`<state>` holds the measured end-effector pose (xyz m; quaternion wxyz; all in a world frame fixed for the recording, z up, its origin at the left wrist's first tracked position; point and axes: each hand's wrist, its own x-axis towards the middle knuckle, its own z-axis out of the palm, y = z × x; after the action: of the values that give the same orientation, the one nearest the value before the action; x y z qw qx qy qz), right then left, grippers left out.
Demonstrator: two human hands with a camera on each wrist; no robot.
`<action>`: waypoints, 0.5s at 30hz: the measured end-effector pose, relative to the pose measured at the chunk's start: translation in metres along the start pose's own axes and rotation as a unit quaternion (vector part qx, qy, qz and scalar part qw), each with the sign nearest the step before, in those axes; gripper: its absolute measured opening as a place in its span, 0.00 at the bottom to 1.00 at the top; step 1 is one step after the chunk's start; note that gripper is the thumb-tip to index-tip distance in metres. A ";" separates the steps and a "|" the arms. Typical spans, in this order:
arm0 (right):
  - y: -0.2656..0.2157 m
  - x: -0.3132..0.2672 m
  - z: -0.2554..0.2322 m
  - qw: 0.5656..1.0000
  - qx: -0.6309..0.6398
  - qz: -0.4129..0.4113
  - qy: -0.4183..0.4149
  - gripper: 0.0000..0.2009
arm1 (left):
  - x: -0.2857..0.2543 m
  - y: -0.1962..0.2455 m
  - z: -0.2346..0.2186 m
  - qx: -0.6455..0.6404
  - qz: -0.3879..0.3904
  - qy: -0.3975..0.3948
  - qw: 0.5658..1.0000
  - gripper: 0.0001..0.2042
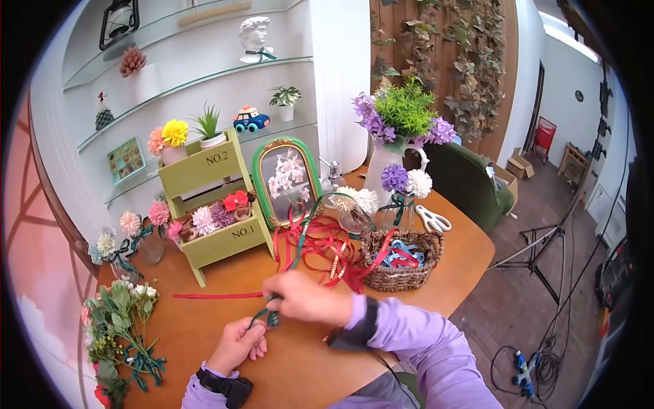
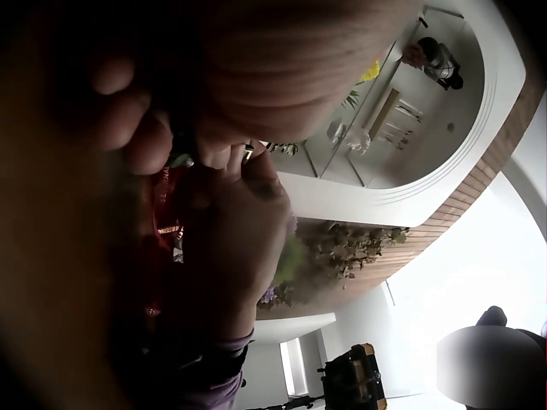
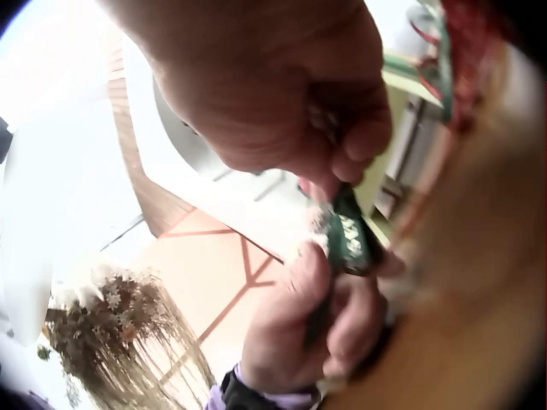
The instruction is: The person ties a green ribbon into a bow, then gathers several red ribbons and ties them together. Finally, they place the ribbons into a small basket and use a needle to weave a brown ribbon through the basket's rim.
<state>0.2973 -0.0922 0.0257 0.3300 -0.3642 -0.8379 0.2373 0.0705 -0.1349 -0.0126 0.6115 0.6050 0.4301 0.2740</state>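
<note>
Both hands work on a dark green ribbon with pale lettering, over the near part of the table. The left hand pinches its lower folds between thumb and fingers. Just above and to the right, the right hand grips the ribbon with curled fingers. In the right wrist view the ribbon spans the short gap between the right hand and the left hand. The left wrist view is dark, with the right hand close by and the ribbon mostly hidden.
Red ribbons lie tangled behind the hands, beside a wicker basket of ribbons. Scissors rest behind the basket. A green two-tier stand and framed picture stand at the back; flower stems lie on the left.
</note>
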 end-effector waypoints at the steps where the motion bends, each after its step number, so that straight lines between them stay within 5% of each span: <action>1: -0.015 -0.002 -0.030 0.999 -0.024 0.018 -0.021 0.08 | 0.000 -0.001 0.000 -0.015 0.012 0.004 1.000 0.11; 4: -0.029 -0.025 -0.109 0.996 -0.037 0.066 0.053 0.07 | 0.002 -0.002 0.000 0.011 -0.013 -0.004 1.000 0.11; 6: -0.028 -0.050 -0.149 0.966 -0.182 0.100 0.156 0.08 | 0.003 -0.002 0.000 0.010 -0.020 -0.001 1.000 0.10; 8: -0.017 -0.075 -0.181 0.938 -0.255 0.157 0.175 0.06 | 0.004 -0.003 0.000 0.009 -0.028 0.000 1.000 0.10; 10: 0.000 -0.096 -0.202 0.889 -0.387 0.194 0.150 0.05 | 0.004 -0.003 0.000 0.020 -0.031 0.004 0.999 0.10; 12: 0.005 -0.109 -0.210 0.866 -0.395 0.291 0.091 0.05 | 0.004 -0.002 0.001 0.022 -0.036 0.006 0.999 0.10; 15: 0.022 -0.113 -0.201 0.832 -0.455 0.318 0.011 0.06 | 0.004 0.000 0.004 0.028 -0.038 0.012 0.999 0.09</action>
<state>0.5118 -0.1333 0.1032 0.0422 -0.7224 -0.6853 -0.0824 0.0760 -0.1333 -0.0137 0.5991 0.6019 0.4674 0.2456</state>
